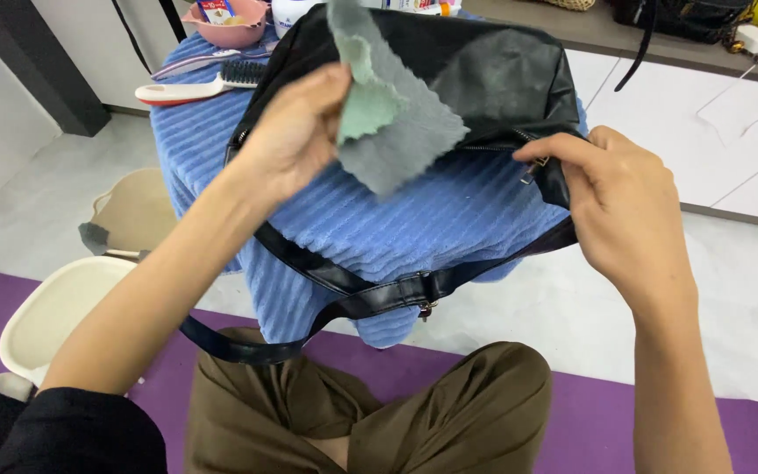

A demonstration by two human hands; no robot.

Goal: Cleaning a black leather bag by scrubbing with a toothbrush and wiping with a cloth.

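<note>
A white brush (pixel 195 86) lies at the far left of the blue towel (pixel 414 219); the left hand (pixel 296 132) pinches a grey-green cloth (pixel 396 132) between thumb and fingers — it hangs over the black bag (pixel 493 75), touching it; the right hand (pixel 620 211) grips the bag's zipper edge, its long axis running left-right across the towel — the left hand is nearer the bag's face.

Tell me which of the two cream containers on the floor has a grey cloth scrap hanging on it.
The farther cream container, beside the blue towel, has the grey scrap on its rim. The nearer cream container shows none.
</note>
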